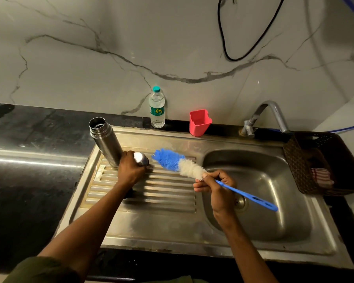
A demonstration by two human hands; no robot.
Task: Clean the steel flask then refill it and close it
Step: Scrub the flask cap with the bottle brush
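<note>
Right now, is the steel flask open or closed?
Open. The steel flask stands with its mouth uncovered; the left hand holds its cap beside it.

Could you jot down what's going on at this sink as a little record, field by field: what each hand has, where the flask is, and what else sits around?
left hand: grips a steel cap on the ribbed drainboard
right hand: holds the bottle brush by its blue handle, bristles pointing toward the flask
steel flask: upright, open, at the drainboard's far left corner
sink basin: on the right, tap behind it
water bottle: capped, against the wall
pink cup: beside the bottle
dark basket: right of the basin
</note>
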